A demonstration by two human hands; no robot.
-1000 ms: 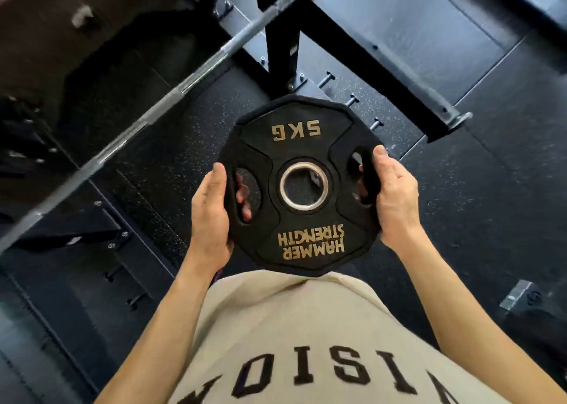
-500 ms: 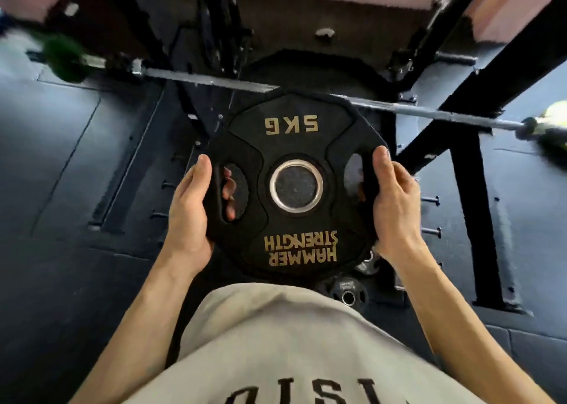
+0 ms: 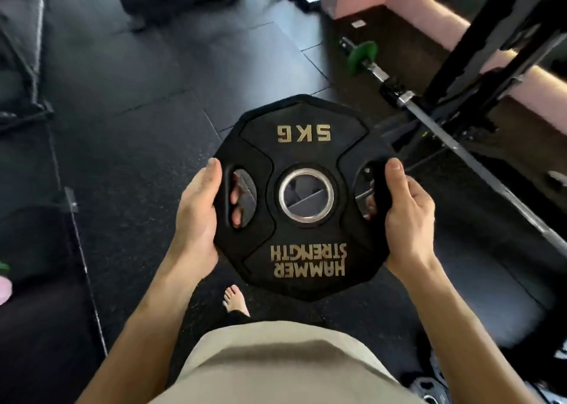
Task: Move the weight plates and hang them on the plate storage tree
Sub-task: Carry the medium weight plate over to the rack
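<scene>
One black rubber-coated weight plate (image 3: pixel 303 196), many-sided, with a steel-ringed centre hole and gold lettering reading "5KG" and "HAMMER STRENGTH" (upside down from this viewpoint), is held face-up in front of the torso, clear of the floor. Left hand (image 3: pixel 196 219): curled around the plate's left grip slot, thumb along the outer rim, two fingertips (image 3: pixel 237 195) visible through the opening. Right hand (image 3: pixel 406 216): curled likewise around the right grip slot, thumb on top of the rim, fingertips partly seen through the slot. Two hands, one plate carried. Below it lies dark speckled rubber floor matting (image 3: pixel 138 97); one bare foot (image 3: pixel 234 301) shows beneath the plate's near edge. To the right, one steel barbell (image 3: pixel 460 146) crosses a black steel rack frame (image 3: pixel 478 41), with one small green plate (image 3: pixel 362 55) on its far end. Further plates at lower right are too blurred to count.
</scene>
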